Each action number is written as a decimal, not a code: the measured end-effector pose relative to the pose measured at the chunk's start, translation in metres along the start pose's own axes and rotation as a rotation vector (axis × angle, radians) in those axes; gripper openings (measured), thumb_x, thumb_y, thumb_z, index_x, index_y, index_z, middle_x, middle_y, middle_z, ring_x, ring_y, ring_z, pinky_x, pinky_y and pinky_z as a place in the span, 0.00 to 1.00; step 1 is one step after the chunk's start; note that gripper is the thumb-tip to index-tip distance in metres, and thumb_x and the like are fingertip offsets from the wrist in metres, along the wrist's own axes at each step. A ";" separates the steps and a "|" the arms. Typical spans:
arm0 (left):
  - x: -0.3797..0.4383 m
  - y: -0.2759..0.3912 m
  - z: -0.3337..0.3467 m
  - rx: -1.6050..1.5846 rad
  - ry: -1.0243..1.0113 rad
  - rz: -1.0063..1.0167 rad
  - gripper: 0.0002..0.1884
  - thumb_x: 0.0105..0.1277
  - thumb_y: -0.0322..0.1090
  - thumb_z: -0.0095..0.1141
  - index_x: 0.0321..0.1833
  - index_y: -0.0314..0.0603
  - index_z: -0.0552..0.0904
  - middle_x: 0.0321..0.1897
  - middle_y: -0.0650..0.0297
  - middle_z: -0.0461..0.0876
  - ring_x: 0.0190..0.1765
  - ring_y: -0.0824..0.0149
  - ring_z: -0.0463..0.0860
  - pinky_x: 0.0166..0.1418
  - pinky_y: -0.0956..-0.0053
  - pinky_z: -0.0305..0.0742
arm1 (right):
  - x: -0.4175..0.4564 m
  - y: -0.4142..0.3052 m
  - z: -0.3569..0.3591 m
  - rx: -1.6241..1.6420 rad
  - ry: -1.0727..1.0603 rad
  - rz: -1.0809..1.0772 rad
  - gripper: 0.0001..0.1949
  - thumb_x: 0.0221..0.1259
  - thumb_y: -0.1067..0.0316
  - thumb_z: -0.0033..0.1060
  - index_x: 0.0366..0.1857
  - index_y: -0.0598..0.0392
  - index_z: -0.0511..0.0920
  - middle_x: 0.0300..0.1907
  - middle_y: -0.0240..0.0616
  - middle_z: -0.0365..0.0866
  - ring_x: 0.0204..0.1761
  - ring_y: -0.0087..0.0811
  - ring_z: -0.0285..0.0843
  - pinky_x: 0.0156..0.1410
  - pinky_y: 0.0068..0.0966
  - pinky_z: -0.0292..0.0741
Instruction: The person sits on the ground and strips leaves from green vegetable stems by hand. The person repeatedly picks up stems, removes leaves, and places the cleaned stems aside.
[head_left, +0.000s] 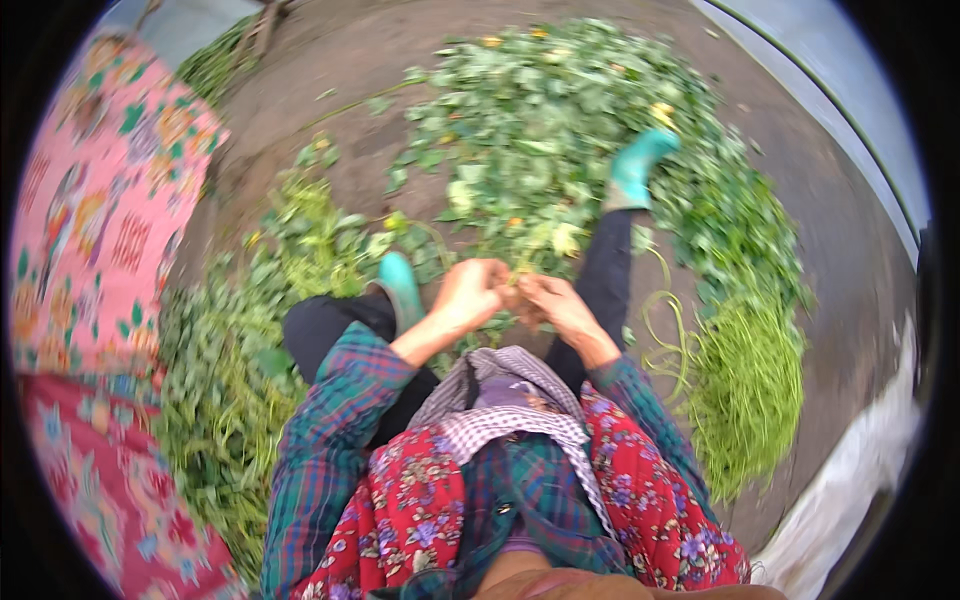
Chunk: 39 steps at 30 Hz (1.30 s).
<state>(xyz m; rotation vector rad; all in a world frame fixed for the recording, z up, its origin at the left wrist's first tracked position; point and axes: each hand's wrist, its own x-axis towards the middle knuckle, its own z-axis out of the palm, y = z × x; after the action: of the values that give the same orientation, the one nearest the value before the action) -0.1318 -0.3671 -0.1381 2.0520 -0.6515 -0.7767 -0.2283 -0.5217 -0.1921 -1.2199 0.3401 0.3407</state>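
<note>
My left hand (474, 291) and my right hand (553, 301) meet in front of my lap, between my spread legs. Their fingers are closed on a thin green stem (520, 274) that shows between the fingertips; blur hides its exact shape. Just beyond them spreads a large heap of leafy vines (547, 135) with some yellow flowers. A second heap of leafy greens (225, 352) lies on the left. To the right, a bundle of long pale-green stems (750, 390) lies with its leaves pointing away from me, beside a few loose curled stems (671, 330).
My teal boots (634, 169) (401, 285) rest among the greens. Pink floral cloth (112, 217) and red floral cloth (120, 487) lie on the left. White plastic sheeting (847, 465) lies at the lower right. More greens (217, 60) are at the upper left on the brown ground (847, 217).
</note>
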 end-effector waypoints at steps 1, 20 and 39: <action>-0.005 0.006 -0.007 -0.065 0.000 -0.042 0.04 0.61 0.27 0.57 0.35 0.34 0.80 0.20 0.65 0.79 0.22 0.74 0.76 0.24 0.76 0.70 | -0.005 0.000 0.001 -0.001 0.044 -0.010 0.21 0.70 0.47 0.50 0.53 0.54 0.77 0.33 0.25 0.80 0.27 0.16 0.71 0.28 0.15 0.67; -0.350 -0.215 -0.117 -0.409 1.742 -0.653 0.08 0.64 0.30 0.59 0.41 0.33 0.78 0.29 0.57 0.81 0.31 0.66 0.82 0.27 0.73 0.82 | 0.000 0.077 -0.025 -0.263 0.162 0.275 0.10 0.68 0.66 0.53 0.48 0.56 0.79 0.29 0.27 0.79 0.23 0.16 0.69 0.25 0.15 0.66; -0.135 -0.320 -0.122 -1.216 1.442 -0.437 0.14 0.61 0.28 0.58 0.49 0.35 0.73 0.30 0.63 0.72 0.17 0.75 0.64 0.42 0.61 0.87 | -0.018 0.063 -0.011 -0.533 0.144 0.324 0.11 0.69 0.68 0.53 0.49 0.59 0.79 0.29 0.27 0.79 0.24 0.15 0.69 0.27 0.15 0.67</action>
<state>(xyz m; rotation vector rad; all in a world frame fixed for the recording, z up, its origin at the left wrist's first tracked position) -0.0817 -0.0457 -0.3095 1.0596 0.9116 0.2498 -0.2725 -0.5142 -0.2410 -1.7199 0.5997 0.6529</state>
